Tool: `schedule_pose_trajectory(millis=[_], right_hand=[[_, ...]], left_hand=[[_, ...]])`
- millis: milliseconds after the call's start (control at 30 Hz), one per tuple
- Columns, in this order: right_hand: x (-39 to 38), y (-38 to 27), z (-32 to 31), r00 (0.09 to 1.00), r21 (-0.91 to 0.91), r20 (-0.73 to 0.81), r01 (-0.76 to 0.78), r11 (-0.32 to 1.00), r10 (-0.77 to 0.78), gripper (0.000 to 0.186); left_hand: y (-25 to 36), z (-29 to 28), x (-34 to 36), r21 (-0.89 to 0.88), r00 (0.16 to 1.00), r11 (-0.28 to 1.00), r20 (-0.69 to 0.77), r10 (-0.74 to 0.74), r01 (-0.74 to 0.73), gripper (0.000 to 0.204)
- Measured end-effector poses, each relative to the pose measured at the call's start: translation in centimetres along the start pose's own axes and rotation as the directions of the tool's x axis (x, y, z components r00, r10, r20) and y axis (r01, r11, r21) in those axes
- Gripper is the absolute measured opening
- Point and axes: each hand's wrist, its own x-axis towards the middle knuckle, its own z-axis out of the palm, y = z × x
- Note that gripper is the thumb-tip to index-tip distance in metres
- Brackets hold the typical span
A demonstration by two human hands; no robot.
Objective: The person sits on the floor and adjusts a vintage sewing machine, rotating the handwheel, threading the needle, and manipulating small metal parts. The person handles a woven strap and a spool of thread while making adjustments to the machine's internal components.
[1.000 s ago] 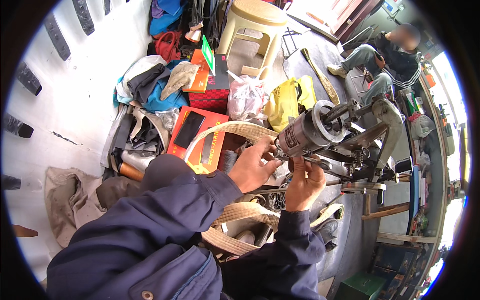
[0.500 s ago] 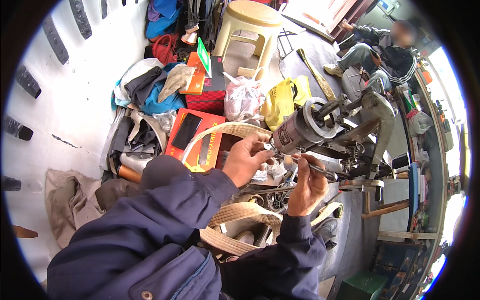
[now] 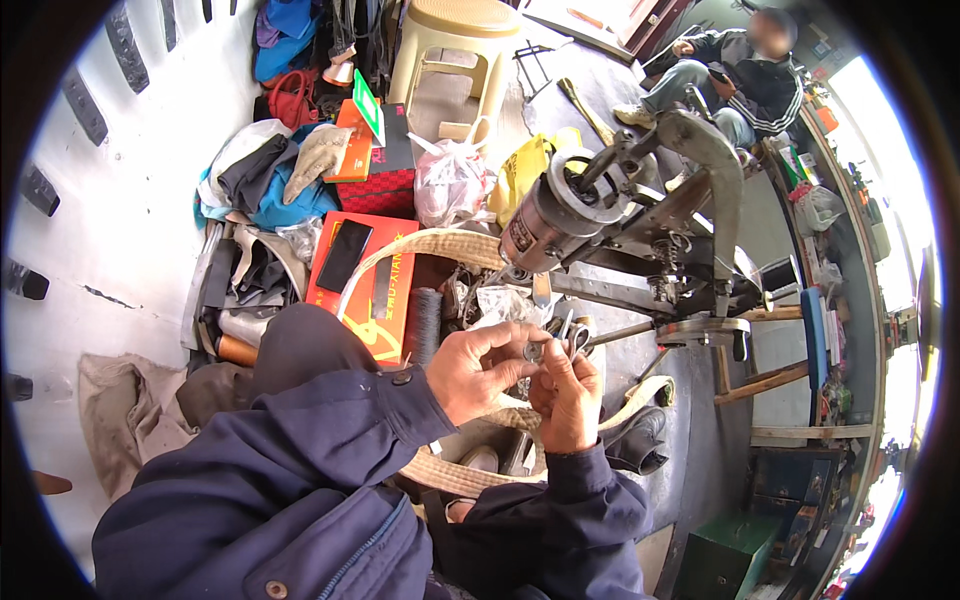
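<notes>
Below the metal machine head [image 3: 548, 225], my left hand [image 3: 470, 372] pinches a small round metal part [image 3: 532, 352] between thumb and fingers. My right hand [image 3: 568, 395] is raised against it, fingers curled round what looks like a pair of small scissors [image 3: 578, 338], its loop upward; exactly where its fingertips rest is partly hidden. A wide beige woven strap [image 3: 450, 242] loops behind and below my hands. A dark spool of thread [image 3: 425, 325] stands left of the machine, beside a red-orange box [image 3: 393, 300] with a black phone [image 3: 345, 258] on it.
A plastic stool [image 3: 462, 22], plastic bags [image 3: 445, 185] and piled cloth [image 3: 260, 175] lie beyond. A seated person [image 3: 750, 75] is at the upper right, near a cluttered shelf [image 3: 855, 300]. A white panel [image 3: 110, 200] borders the left; a green box [image 3: 725, 555] sits lower right.
Both hands have moved down and away from the machine's cylinder, the small metal part now between them. The view has shifted, so the machine and surroundings appear higher and further left.
</notes>
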Motion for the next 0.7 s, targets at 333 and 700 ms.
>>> schedule_pose_trajectory(millis=[333, 700], right_hand=[[-0.7, -1.3, -0.1, 0.991, 0.205, 0.094, -0.113, 0.972, 0.096, 0.012], [-0.7, -0.8, 0.4, 0.820, -0.694, 0.216, 0.511, 0.507, -0.531, 0.012]], left_hand=[[0.0, 1.0, 0.1, -0.018, 0.994, 0.999, 0.102, -0.030, 0.032, 0.044], [-1.8, -0.9, 1.3, -0.642, 0.900, 0.630, 0.296, -0.320, 0.436, 0.041]])
